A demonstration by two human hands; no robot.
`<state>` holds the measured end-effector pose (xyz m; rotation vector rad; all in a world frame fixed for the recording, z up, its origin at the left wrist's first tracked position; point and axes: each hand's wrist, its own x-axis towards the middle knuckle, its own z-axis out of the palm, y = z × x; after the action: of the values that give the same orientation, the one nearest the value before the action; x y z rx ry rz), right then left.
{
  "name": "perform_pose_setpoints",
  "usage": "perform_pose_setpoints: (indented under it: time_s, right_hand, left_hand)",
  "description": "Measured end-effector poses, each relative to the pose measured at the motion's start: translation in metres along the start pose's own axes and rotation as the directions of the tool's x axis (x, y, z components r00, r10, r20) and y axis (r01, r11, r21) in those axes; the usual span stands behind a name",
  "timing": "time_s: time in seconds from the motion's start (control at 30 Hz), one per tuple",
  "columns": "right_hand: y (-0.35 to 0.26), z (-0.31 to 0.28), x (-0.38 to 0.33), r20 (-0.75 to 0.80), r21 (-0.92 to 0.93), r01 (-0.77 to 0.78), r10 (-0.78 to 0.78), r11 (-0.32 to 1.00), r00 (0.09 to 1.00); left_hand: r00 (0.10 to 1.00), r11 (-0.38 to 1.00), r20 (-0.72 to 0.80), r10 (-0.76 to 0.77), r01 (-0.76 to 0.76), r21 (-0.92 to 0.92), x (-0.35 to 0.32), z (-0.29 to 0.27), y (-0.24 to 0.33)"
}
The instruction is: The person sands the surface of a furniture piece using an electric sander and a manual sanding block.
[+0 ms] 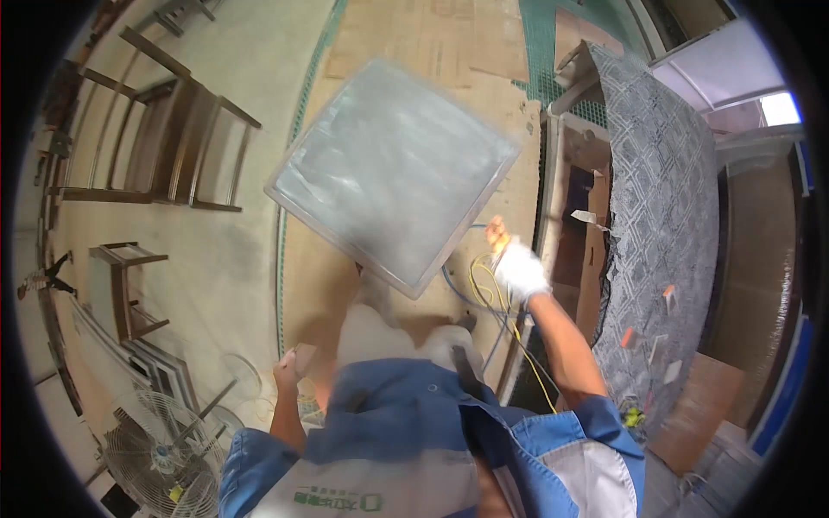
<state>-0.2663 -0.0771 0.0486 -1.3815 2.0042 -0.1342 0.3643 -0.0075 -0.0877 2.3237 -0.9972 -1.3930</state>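
Observation:
A square grey panel with a raised rim and pale dusty smears lies in front of me, tilted cornerwise and slightly blurred. Low on the left, my left hand is closed on a small flat tan pad, possibly sandpaper. My right hand, in a white glove with the fingertips bare, is just off the panel's right side. Motion and glare smear its fingers, so any grip is unclear. A yellow cord and a blue hose hang beside that hand.
Cardboard covers the floor ahead. Dark wooden chair frames lie at the left, with a smaller frame nearer. A standing fan is at lower left. To the right, grey patterned cloth drapes a bench with small orange-and-white blocks.

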Motion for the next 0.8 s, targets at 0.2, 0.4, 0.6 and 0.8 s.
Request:
perform_pose_setpoints:
  time_s: [0.2,0.4,0.6,0.8]
  right_hand:
    - [-0.134,-0.014,0.085,0.643,-0.073,0.369,-0.239,0.927,0.728]
    - [-0.244,0.03,0.211,0.282,-0.086,0.143,-0.113,0.986,0.953]
    - [-0.334,0.016,0.322,0.117,0.139,-0.035,0.019,0.99,0.993]
    - [-0.297,-0.04,0.342,0.362,0.198,-0.174,0.093,0.965,0.928]
  left_hand:
    - [0.994,0.972,-0.057,-0.098,0.083,-0.22,0.042,-0.051,-0.074]
    - [0.99,0.969,-0.102,0.101,-0.121,-0.214,0.091,-0.032,0.079]
    - [0.989,0.962,-0.11,0.098,-0.122,-0.245,0.08,-0.026,0.143]
    - [0.995,0.996,-0.1,-0.028,0.036,0.082,0.082,-0.039,0.069]
